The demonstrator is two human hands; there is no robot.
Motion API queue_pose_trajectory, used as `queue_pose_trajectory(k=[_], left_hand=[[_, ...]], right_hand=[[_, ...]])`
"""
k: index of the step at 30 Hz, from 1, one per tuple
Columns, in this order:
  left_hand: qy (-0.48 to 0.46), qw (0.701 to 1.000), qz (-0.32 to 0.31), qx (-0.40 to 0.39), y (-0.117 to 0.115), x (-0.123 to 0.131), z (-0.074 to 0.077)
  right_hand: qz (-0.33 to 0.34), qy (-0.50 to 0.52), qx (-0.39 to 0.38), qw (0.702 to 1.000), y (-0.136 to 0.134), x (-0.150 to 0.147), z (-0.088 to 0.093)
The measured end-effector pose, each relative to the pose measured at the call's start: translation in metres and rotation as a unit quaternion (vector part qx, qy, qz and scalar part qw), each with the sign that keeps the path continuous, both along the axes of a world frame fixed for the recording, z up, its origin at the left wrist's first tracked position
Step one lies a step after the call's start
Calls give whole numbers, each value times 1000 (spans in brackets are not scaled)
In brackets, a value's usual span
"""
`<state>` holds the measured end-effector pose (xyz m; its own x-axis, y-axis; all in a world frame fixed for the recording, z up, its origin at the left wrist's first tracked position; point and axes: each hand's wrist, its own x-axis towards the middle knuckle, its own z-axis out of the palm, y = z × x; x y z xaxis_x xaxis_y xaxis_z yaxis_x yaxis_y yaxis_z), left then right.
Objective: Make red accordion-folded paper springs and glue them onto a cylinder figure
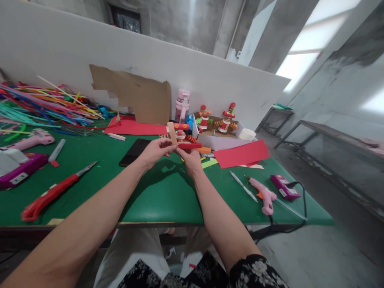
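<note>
Glue gun, pen on green tabletop

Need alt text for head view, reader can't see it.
A person's left hand and right hand meet over a green table, holding a tan strip and a red strip. Behind them, small figures stand in a box; a red-handled tool lies left, a pink glue gun right.

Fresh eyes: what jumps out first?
Probably the left hand and right hand meeting above the middle of the green table, a tan strip standing up at them and a red strip alongside. After that, the heap of bright strands at back left and the red-handled knife at front left.
</note>
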<state>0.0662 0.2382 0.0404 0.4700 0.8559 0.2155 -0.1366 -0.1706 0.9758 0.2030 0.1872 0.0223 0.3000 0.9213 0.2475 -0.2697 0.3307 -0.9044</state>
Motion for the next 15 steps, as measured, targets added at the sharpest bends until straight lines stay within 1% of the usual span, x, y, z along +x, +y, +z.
queue_pose_trajectory(k=[2,5,9,12,15], left_hand=[[11,1000,5,-2,-1,1,-1],[2,1000,16,-6,-2,2,-1],[-29,999,29,-15,-1,1,-1],[-39,998,26,-33,-3,2,-1],[-37,998,15,-54,-5,4,0]], right_hand=[[-7,-6,1,1000,0,0,0],[-7,-14,-6,1000,-1,0,-1],[16,-11,-24,1000,-1,1,0],[19,6,-36,999,0,1,-2],[4,17,-33,999,2,-1,-4]])
